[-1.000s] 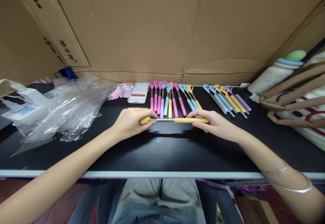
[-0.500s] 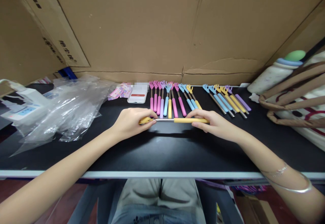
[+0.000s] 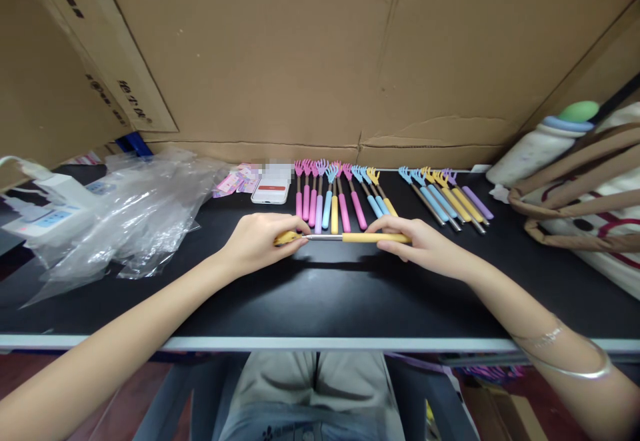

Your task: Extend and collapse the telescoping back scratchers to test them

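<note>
I hold a yellow back scratcher (image 3: 350, 236) level over the black table (image 3: 320, 294). My left hand (image 3: 260, 241) is closed round its yellow claw end. My right hand (image 3: 423, 244) pinches the yellow handle, and a short stretch of thin metal shaft shows between the two hands. Just behind lie two groups of similar scratchers: a pink, blue and yellow group (image 3: 335, 194) and a blue, yellow and purple group (image 3: 447, 194).
Crumpled clear plastic bags (image 3: 130, 214) lie at the left beside a white device (image 3: 47, 211). A white phone (image 3: 273, 188) and pink packets (image 3: 235, 181) sit at the back. A bottle (image 3: 540, 144) and a bag (image 3: 585, 208) stand at the right. Cardboard (image 3: 320, 54) walls the back.
</note>
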`<state>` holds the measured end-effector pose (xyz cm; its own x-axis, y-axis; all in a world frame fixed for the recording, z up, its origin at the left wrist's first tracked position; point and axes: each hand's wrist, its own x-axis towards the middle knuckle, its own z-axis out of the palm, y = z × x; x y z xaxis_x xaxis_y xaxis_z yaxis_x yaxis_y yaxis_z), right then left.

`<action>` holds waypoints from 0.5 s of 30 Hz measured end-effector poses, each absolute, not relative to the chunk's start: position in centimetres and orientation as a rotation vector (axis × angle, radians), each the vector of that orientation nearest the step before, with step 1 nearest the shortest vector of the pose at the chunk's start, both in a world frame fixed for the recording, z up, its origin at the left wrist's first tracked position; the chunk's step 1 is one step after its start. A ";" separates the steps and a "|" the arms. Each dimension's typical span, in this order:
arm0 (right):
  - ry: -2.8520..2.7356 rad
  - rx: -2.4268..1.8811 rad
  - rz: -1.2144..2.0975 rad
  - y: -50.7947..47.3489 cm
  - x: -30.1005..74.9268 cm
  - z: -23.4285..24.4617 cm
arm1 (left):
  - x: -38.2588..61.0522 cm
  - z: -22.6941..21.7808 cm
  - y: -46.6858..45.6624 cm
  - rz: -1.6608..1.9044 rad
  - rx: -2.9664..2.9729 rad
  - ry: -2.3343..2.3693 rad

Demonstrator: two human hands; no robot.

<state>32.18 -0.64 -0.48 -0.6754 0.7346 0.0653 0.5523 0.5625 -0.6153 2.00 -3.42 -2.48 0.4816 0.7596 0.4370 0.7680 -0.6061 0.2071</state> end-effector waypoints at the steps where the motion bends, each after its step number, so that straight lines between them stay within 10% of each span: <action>1: -2.485 -1.060 0.818 -0.6 32.2 -0.5 | 2.0 -2.5 -3.4 -0.781 -2.690 -1.387; 15: -2.501 -1.061 0.755 -0.8 32.0 -0.3 | 2.0 -2.6 -3.3 -0.727 -2.632 -1.396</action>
